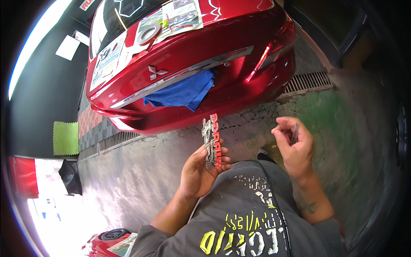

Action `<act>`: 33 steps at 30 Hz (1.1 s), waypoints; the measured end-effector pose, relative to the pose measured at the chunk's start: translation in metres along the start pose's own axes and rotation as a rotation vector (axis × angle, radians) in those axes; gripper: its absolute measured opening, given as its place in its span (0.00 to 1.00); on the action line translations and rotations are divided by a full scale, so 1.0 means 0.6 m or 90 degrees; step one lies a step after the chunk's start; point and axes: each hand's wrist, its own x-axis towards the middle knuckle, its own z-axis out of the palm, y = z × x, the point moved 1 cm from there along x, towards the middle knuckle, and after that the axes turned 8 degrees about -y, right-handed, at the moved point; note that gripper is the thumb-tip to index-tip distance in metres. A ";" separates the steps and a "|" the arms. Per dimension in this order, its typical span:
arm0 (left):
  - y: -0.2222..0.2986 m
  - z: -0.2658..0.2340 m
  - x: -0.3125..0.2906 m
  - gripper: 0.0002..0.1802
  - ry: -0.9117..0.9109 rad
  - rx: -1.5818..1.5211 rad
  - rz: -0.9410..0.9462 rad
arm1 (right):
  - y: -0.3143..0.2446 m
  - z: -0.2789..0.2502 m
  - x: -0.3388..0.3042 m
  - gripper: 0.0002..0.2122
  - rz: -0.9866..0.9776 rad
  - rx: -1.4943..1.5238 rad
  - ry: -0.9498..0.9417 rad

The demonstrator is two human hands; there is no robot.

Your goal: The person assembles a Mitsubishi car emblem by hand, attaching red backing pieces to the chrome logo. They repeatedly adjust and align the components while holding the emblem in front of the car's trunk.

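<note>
Head view, largest first: across the middle of the frame, grey concrete floor (pixel 128 171), stained green toward the right. At upper centre, slanting, rear end of a red car (pixel 239 90). At lower centre, dark grey shirt (pixel 239 188) with yellow and white print. At upper centre, spread over the car, printed newspaper sheets (pixel 186 17). Below these, draped on the car's rear, blue cloth (pixel 184 92). At left edge, light green cloth (pixel 66 138). Right of centre, right hand (pixel 296 150); at centre, left hand (pixel 201 171), palm turned up. Between thumb and fingers of the left hand, gripped at the lower end: silver and red lettering (pixel 216 141), standing lengthwise in the frame, just below the car's bumper. Whether one piece or two, impossible to tell. On newspaper, upper centre, roll of tape (pixel 156 29). Smallest, slim dark piece (pixel 295 134), pinched within the right grip, fingers curled inward; exact kind too small to tell.
</note>
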 end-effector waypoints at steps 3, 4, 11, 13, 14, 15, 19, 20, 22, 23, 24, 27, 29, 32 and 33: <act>-0.002 -0.009 -0.002 0.21 0.163 0.171 0.006 | 0.025 0.006 -0.020 0.12 -0.028 -0.132 -0.034; -0.002 -0.006 -0.001 0.17 0.183 0.182 0.026 | 0.022 0.006 -0.025 0.11 -0.030 -0.164 -0.048; 0.003 -0.011 -0.002 0.12 0.194 0.239 0.057 | 0.062 -0.008 -0.040 0.10 -0.107 -0.277 -0.139; 0.004 -0.016 0.000 0.11 0.153 0.236 0.070 | 0.069 -0.019 -0.043 0.11 -0.081 -0.292 -0.143; 0.003 -0.014 0.000 0.10 0.167 0.269 0.065 | 0.073 -0.024 -0.044 0.11 -0.069 -0.300 -0.145; 0.002 -0.009 0.000 0.10 0.182 0.301 0.060 | 0.078 -0.031 -0.044 0.11 -0.067 -0.305 -0.143; -0.001 -0.009 -0.001 0.09 0.210 0.409 0.050 | 0.089 -0.046 -0.047 0.13 -0.055 -0.342 -0.133; -0.001 -0.010 -0.003 0.09 0.216 0.424 0.047 | 0.090 -0.047 -0.049 0.13 -0.050 -0.354 -0.129; 0.002 -0.011 -0.007 0.10 0.227 0.456 0.038 | 0.097 -0.045 -0.058 0.15 -0.009 -0.332 -0.117; 0.002 -0.013 -0.008 0.10 0.225 0.464 0.029 | 0.098 -0.043 -0.059 0.16 0.012 -0.320 -0.110; 0.003 -0.015 -0.009 0.10 0.224 0.472 0.022 | 0.091 -0.034 -0.058 0.17 0.015 -0.322 -0.101; -0.002 -0.026 -0.013 0.09 0.231 0.465 0.006 | 0.088 -0.019 -0.056 0.18 0.007 -0.295 -0.101; -0.003 -0.027 -0.013 0.09 0.226 0.455 -0.008 | 0.124 -0.030 -0.059 0.18 -0.021 -0.233 -0.130; 0.004 -0.027 -0.018 0.09 0.217 0.436 -0.018 | 0.106 -0.023 -0.053 0.16 0.005 -0.182 -0.159; 0.006 -0.026 -0.019 0.09 0.217 0.430 -0.017 | 0.096 -0.016 -0.051 0.16 0.007 -0.198 -0.158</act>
